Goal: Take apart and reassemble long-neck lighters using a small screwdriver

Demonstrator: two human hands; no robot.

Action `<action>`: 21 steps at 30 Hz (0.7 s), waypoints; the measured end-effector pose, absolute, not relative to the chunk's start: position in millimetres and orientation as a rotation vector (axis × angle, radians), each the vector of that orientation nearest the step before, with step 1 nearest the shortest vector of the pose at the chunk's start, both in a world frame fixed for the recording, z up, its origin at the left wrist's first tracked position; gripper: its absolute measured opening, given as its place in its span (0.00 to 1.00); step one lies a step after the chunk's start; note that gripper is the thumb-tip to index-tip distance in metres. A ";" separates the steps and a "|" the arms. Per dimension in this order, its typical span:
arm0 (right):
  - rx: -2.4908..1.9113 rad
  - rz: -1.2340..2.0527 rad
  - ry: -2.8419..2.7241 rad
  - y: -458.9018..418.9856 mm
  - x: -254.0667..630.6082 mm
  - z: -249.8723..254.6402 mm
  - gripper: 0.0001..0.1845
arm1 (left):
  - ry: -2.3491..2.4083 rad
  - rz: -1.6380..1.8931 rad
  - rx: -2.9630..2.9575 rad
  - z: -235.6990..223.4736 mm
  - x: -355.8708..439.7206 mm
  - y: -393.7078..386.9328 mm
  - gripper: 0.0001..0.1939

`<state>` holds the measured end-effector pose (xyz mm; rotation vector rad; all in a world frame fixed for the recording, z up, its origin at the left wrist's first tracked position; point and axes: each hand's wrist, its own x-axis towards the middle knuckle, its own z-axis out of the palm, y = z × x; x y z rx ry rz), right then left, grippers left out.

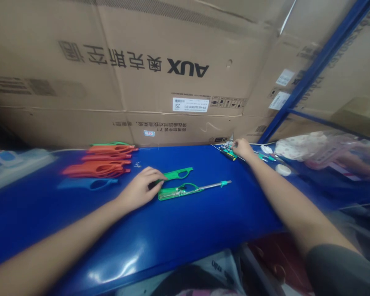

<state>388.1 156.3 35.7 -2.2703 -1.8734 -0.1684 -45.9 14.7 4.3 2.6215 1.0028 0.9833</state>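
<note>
My left hand (143, 185) is closed, with thumb and index finger at the end of an empty green lighter casing half (179, 174). Just in front of it lies a second green casing half (169, 194) of a long-nosed lighter, with inner parts set in it and a metal tube (211, 186) running out to the right. Over at the back right, my right hand (243, 148) reaches into a pile of small metal and green parts (225, 146); its fingers are pressed together, and what they hold is hidden. A black-and-yellow screwdriver (228, 155) lies beside that pile.
Orange casing halves (98, 168) are stacked at the left, with a blue casing half (89, 183) before them. A round white item (283, 169) and a plastic bag (329, 152) lie at the right. A large cardboard sheet (135, 90) stands behind the blue tabletop (185, 230).
</note>
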 end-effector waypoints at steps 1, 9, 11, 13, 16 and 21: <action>-2.248 -0.188 -1.866 153.3 384.8 38.1 0.16 | 0.999 0.989 2.621 4.5 -45.6 14.4 0.11; -2.036 -0.310 -1.856 124.4 347.8 56.0 0.09 | 1.006 0.965 2.660 7.4 -41.0 8.7 0.10; -2.020 -0.294 -1.875 121.6 342.5 51.0 0.07 | 0.997 0.935 2.677 7.7 -40.8 8.2 0.10; -2.008 -0.253 -1.901 121.1 340.5 42.5 0.05 | 0.983 0.928 2.681 7.6 -40.6 8.5 0.10; -1.936 -0.189 -1.958 122.7 342.3 29.8 0.03 | 0.977 0.933 2.675 7.5 -40.0 8.9 0.10; -1.758 -0.121 -2.007 124.8 349.9 23.4 0.08 | 0.957 0.919 2.671 8.8 -39.3 8.2 0.10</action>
